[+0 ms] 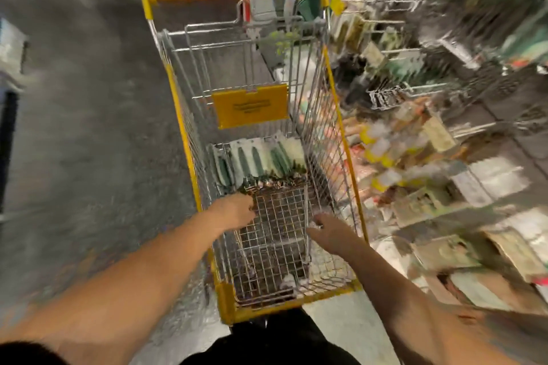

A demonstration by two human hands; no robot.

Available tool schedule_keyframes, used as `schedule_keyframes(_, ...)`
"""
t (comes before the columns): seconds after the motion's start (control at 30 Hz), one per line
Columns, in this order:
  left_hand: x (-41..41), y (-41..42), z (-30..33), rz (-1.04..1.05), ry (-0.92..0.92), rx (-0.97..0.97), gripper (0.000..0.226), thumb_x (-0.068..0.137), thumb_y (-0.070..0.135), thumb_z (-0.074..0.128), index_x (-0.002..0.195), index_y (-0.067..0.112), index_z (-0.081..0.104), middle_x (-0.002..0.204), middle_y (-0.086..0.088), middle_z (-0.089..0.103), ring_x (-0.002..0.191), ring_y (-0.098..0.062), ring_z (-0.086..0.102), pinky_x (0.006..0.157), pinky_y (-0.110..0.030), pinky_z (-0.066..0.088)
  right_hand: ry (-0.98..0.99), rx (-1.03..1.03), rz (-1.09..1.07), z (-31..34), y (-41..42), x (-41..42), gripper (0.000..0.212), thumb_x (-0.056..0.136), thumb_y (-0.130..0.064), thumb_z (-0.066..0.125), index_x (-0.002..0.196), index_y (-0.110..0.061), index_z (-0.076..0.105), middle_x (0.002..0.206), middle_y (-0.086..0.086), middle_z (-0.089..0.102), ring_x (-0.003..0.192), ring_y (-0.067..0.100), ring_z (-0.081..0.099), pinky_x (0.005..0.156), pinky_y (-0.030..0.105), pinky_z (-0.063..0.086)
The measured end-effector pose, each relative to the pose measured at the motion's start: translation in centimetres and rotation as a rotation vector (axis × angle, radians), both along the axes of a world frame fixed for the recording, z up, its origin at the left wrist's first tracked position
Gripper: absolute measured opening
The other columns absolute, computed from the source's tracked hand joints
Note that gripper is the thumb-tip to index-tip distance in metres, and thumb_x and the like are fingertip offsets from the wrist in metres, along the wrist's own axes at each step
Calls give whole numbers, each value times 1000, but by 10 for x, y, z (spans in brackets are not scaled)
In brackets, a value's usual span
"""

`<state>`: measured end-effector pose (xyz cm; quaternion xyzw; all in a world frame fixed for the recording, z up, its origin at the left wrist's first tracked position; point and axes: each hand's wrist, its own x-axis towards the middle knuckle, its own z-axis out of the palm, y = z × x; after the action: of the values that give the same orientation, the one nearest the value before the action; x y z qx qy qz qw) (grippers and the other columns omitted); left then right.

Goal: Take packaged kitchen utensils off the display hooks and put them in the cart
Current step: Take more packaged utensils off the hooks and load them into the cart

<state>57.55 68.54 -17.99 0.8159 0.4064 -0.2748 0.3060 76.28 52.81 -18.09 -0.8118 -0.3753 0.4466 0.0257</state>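
- The cart, wire with a yellow rim, is seen from above, and both arms are stretched into its near end.
- The packaged utensils, green-handled pieces on white cards, lie in the middle of the basket, on its bottom.
- The left hand is placed at the near edge of these packs; whether its fingers are curled on a pack or only touch it cannot be told, because the picture is blurred.
- The right hand is held over the wire grid near the right side, fingers loosely spread, and nothing is seen in it.
- It is judged that the packs are being laid down; they should be set flat, so cards are not bent or caught in the wire.
- The yellow sign hangs across the basket, farther away.
- The display hooks with more goods stand close on the right, and the grey floor lies on the left.
- The right wall of the cart stands between the hands and the hooks, so the arm must be lifted over it.
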Motion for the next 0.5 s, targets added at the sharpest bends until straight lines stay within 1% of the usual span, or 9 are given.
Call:
schedule_keyframes(0.07,10,16,-13,81,-8,-41,32,102,26,43,118,6,62,115,-14,64,96,-24,61,81,-36,51,5,-22,12,-17,28,9,57,101,-33,53,151,-10,40,149,12,47,127,27,53,99,31,43)
schedule_keyframes(0.13,24,32,-32,203,-28,-88,33,102,25,43,122,5,61,110,-8,63,85,-17,58,72,-32,52,0,-21,23,-39,57,18,55,100,-30,55,149,-10,41,147,13,50,122,27,56,98,33,47)
schedule_keyframes(0.17,32,41,-44,282,-47,-108,33,102,25,44,123,6,61,105,-5,62,78,-13,56,66,-28,51,-5,-7,29,-51,72,23,54,99,-27,55,148,-9,42,142,14,54,110,24,59,89,32,50)
schedule_keyframes(0.2,39,48,-56,369,-65,-123,32,102,24,45,125,8,60,105,-4,63,75,-11,57,65,-27,52,-8,-4,26,-65,86,28,53,99,-24,55,148,-9,42,136,13,56,96,19,60,76,29,50)
schedule_keyframes(0.23,45,54,-70,440,-83,-129,33,101,24,47,128,10,58,107,-4,65,75,-11,59,70,-28,56,1,1,10,-77,100,33,54,99,-22,55,149,-10,40,130,13,58,85,14,59,66,25,49)
schedule_keyframes(0.27,51,60,-83,502,-83,-143,33,101,24,48,129,10,57,108,-6,67,74,-12,60,76,-32,60,14,1,-16,-88,113,39,56,99,-20,55,150,-10,37,126,12,60,79,12,60,63,23,50)
schedule_keyframes(0.37,65,73,-120,634,-62,-189,34,100,24,50,131,9,55,105,-13,69,71,-16,59,75,-37,59,-19,5,-61,-124,148,56,61,96,-22,61,149,-7,36,124,12,60,87,18,67,72,33,59)
schedule_keyframes(0.43,74,86,-143,704,-69,-217,33,99,23,51,126,6,57,106,-15,69,84,-21,65,88,-41,58,-54,17,-76,-147,170,67,64,93,-24,65,148,-6,36,131,15,57,97,23,65,82,35,59)
schedule_keyframes(0.5,83,102,-162,794,-76,-216,33,98,21,51,123,1,60,115,-19,68,99,-31,66,96,-46,54,-67,26,-82,-166,191,75,66,93,-25,67,148,-5,37,139,17,51,95,23,62,81,31,56)
